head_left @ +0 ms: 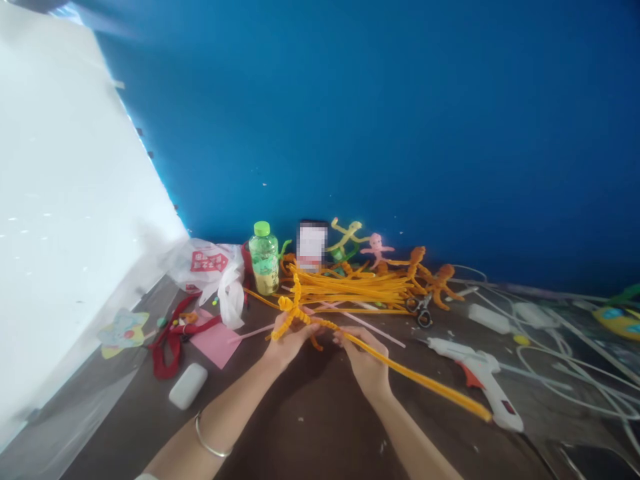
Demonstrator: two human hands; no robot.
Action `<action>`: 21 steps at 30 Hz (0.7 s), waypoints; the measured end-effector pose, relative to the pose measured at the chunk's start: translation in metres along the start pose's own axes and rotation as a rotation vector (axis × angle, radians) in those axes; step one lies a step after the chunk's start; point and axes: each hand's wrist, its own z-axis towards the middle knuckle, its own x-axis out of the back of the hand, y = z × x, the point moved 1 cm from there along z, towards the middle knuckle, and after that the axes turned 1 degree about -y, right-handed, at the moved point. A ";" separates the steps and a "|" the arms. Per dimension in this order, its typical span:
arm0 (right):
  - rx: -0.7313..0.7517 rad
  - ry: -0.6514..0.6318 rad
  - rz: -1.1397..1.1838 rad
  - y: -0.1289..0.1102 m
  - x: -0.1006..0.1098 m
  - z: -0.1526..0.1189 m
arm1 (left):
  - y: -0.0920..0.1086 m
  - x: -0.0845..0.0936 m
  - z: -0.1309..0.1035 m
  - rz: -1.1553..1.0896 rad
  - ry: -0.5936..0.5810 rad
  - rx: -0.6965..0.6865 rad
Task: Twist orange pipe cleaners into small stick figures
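Note:
My left hand (290, 341) is closed round an orange pipe-cleaner figure (290, 312), whose curled limbs stick out above the fingers. From the figure a twisted orange stem runs right to my right hand (364, 353), which pinches it between thumb and fingers. Beyond that hand, long straight orange pipe cleaners (430, 383) reach down to the right, their ends near the glue gun. Behind both hands lies a heap of loose orange pipe cleaners (350, 290).
A green-capped bottle (264, 260), plastic bag (205, 267), red ribbon (165, 353), pink paper (216, 339) and white case (189, 387) are left. Scissors (423, 313), a glue gun (483, 380) and white cables (575, 360) lie right. Small figures (376, 248) stand behind.

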 end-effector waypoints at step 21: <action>-0.548 -0.199 0.778 0.002 -0.004 0.007 | -0.001 0.003 0.003 0.246 -0.052 -0.061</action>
